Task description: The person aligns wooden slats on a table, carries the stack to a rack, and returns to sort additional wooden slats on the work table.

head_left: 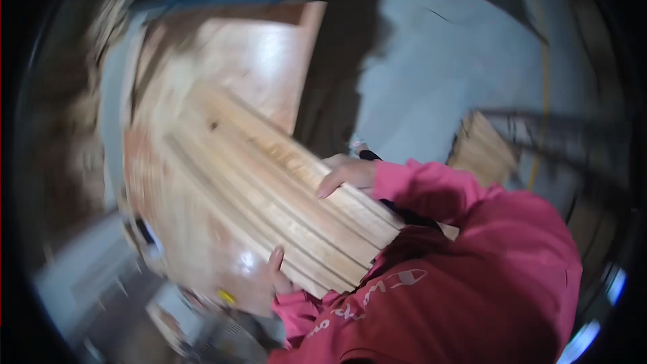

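A bundle of pale wooden strips, laid side by side, slants across the middle of the view. At its upper edge my right hand grips the bundle, with the thumb over the top face. My left hand holds the opposite edge near the end closest to my body. Its thumb points up and the other fingers are hidden by the wood. Beneath the far part of the strips is a wooden board surface, blurred by motion.
Grey floor spreads at the upper right, with a yellow line along it. A stack of wood stands behind my right arm. A small yellow object lies at the board's lower edge. Much of the left side is smeared.
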`<state>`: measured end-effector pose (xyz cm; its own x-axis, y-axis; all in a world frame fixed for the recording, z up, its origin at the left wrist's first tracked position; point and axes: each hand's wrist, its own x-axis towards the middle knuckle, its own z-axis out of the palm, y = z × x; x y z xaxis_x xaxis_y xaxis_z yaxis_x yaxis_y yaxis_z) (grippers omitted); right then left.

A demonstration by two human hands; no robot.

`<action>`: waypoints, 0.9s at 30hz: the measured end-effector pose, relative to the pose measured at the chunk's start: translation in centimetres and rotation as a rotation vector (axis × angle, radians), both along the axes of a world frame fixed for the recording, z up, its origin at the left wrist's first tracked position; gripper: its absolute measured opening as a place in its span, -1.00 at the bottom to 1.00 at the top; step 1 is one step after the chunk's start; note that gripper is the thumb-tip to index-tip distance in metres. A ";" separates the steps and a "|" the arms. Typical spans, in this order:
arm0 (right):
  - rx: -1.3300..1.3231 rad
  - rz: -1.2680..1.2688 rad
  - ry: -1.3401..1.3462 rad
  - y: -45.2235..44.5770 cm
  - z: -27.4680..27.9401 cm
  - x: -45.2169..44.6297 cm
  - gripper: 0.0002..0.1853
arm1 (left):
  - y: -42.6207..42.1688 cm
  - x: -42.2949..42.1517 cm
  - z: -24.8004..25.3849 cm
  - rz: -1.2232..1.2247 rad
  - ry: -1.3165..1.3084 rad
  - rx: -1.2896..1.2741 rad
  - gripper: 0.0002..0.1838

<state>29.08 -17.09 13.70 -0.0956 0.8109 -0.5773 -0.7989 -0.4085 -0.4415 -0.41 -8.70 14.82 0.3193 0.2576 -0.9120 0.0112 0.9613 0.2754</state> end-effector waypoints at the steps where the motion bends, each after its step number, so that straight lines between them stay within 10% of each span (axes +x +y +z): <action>1: 0.009 -0.044 -0.048 -0.1 0.4 -1.2 -0.64 | 2.0 -2.8 -1.0 -0.059 -0.037 0.146 -0.69; 4: 0.061 -0.271 -0.107 -1.3 1.2 -6.0 -0.48 | 4.5 -0.1 4.1 -0.295 0.004 0.383 -0.63; 6: 0.062 -0.385 -0.158 -1.9 0.5 -7.8 -0.45 | 7.4 -3.2 0.6 -0.876 -0.360 1.596 -0.59; 7: 0.068 -0.405 -0.191 -2.7 -0.4 -9.0 -0.41 | 8.7 -3.9 0.4 -0.939 -0.433 1.599 -0.59; 10: 0.069 -0.528 -0.259 -7.2 -0.7 -12.4 -0.33 | 10.5 -2.7 1.0 -1.261 -0.574 1.421 -0.52; 14: -0.375 -0.686 -0.325 -1.0 7.8 -14.1 -0.20 | 20.9 5.2 6.3 -1.017 -0.546 0.003 -0.58; 21: -0.303 -1.449 -0.221 -2.5 12.0 -21.6 -0.36 | 14.8 16.0 9.4 -1.431 -0.218 -0.166 -0.84; 27: -0.345 -1.724 -0.187 -11.0 1.3 -29.7 -0.90 | -0.9 19.0 4.6 -1.768 -0.133 -0.141 -0.91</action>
